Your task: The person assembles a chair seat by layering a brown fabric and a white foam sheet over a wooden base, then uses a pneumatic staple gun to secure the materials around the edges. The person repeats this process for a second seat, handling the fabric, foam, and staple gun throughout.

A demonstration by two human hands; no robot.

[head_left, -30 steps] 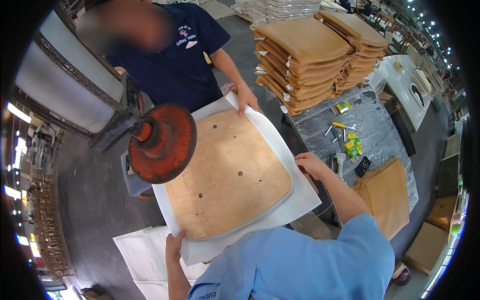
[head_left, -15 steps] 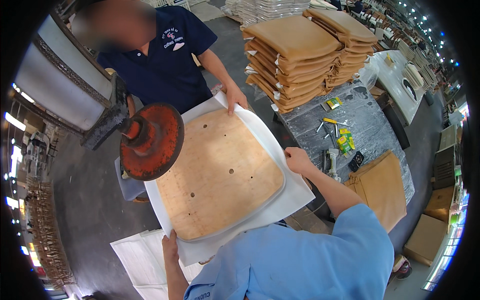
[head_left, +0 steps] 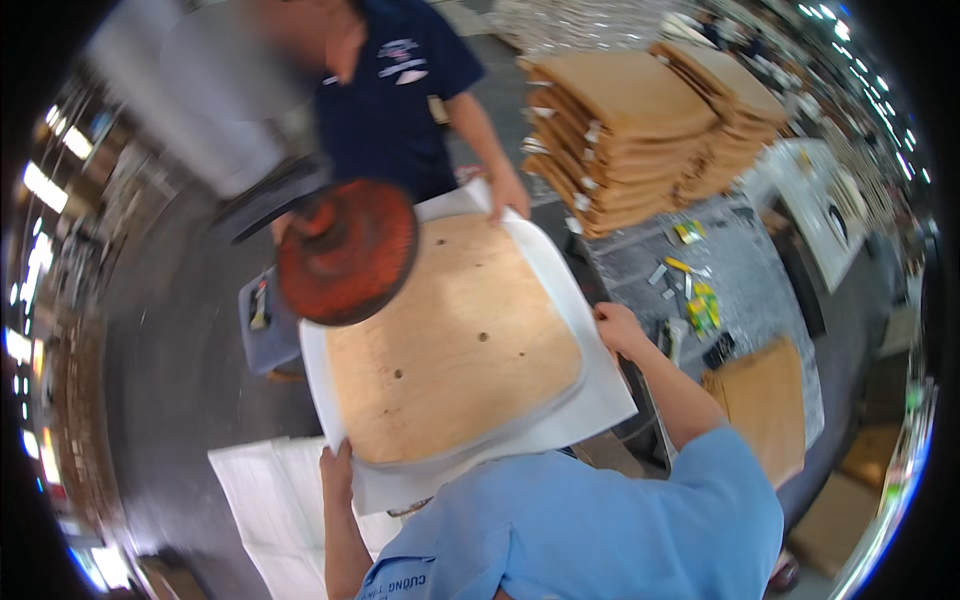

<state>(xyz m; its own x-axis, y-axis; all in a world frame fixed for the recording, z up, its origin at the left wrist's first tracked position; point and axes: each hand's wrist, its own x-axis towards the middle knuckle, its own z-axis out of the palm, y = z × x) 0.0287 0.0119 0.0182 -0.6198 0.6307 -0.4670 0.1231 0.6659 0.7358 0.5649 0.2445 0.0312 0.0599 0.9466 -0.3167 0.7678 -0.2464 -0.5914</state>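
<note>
Shifted plywood panel (head_left: 455, 345) between hands

The scene is looking evenly bright, with light coming from above. Small lamps are glowing as white spots along the left rim and the upper right of the frame. The plywood seat board (head_left: 455, 350) at the centre is staying fairly sharp, with a soft shadow lying under the red round press pad (head_left: 348, 252). The upper left is smearing with motion blur. Straight edges are bending strongly toward the black circular border.
</note>
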